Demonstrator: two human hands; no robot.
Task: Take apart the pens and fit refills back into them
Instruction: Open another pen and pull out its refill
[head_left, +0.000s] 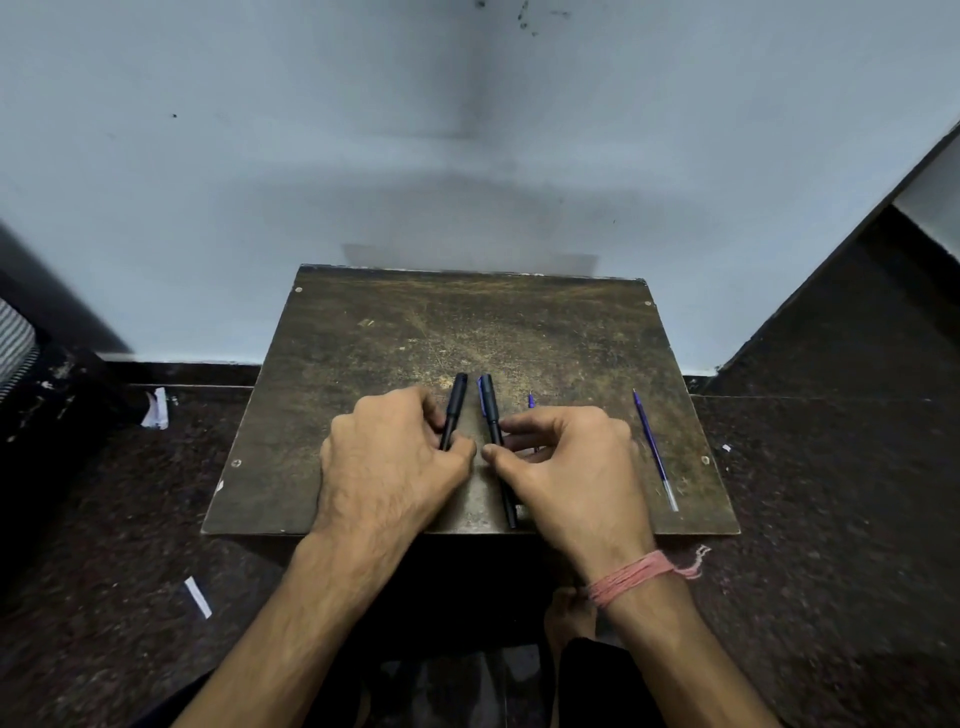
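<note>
Two black pens lie side by side on a small worn wooden table (363, 338). My left hand (387, 462) rests over the lower half of the left pen (454, 408), fingers curled on it. The fingers and thumb of my right hand (571, 467) pinch the right pen (491, 415), which has a blue clip near its top and reaches down to the table's near edge. A loose blue refill (653, 449) lies on the table to the right. The tip of another blue refill (531, 399) pokes out above my right hand; the rest is hidden.
The table stands against a pale blue wall (467, 156) on a dark speckled floor (130, 493). Scraps of white paper (198, 597) lie on the floor at the left. A dark ledge (857, 312) rises at the right. A bare foot (569, 616) shows below the table.
</note>
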